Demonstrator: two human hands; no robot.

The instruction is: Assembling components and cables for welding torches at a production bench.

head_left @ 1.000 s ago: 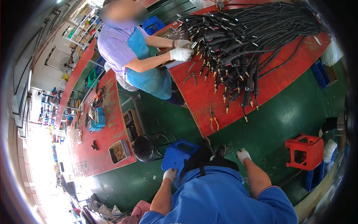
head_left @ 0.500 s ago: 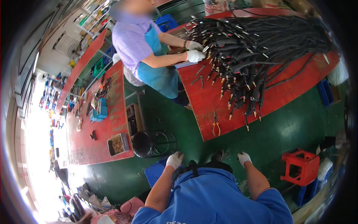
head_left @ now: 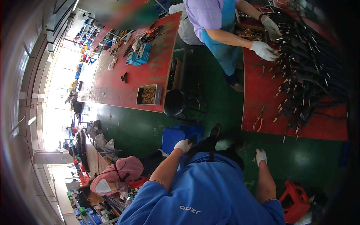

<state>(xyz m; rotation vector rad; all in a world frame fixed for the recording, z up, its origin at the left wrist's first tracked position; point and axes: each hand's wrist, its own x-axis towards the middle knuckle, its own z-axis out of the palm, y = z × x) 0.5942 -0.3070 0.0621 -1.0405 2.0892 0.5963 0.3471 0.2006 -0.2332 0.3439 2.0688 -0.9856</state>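
My left hand (head_left: 183, 145), in a white glove, hangs beside my left thigh, next to a blue plastic stool (head_left: 171, 138). It shows nothing in its loosely bent fingers. My right hand (head_left: 261, 156), gloved too, hangs over the green floor with nothing visible in its fingers. Beyond it is the red worktable (head_left: 250, 101), where orange-handled pliers (head_left: 258, 123) lie near the front edge. A thick heap of black cables (head_left: 307, 75) with brass-coloured ends covers much of that table. Neither hand touches the table.
A co-worker in a blue apron (head_left: 221, 52) handles cable ends with gloved hands (head_left: 264, 50). Left stands another red table (head_left: 123, 90) with a box of small brass parts (head_left: 149, 94). A black round stool (head_left: 175, 103), a red stool (head_left: 294, 200) and a seated person in pink (head_left: 125, 168) surround me.
My view has swung left, so the cable table sits farther right and the seated person in pink shows more fully. Both my hands still hang at my sides.
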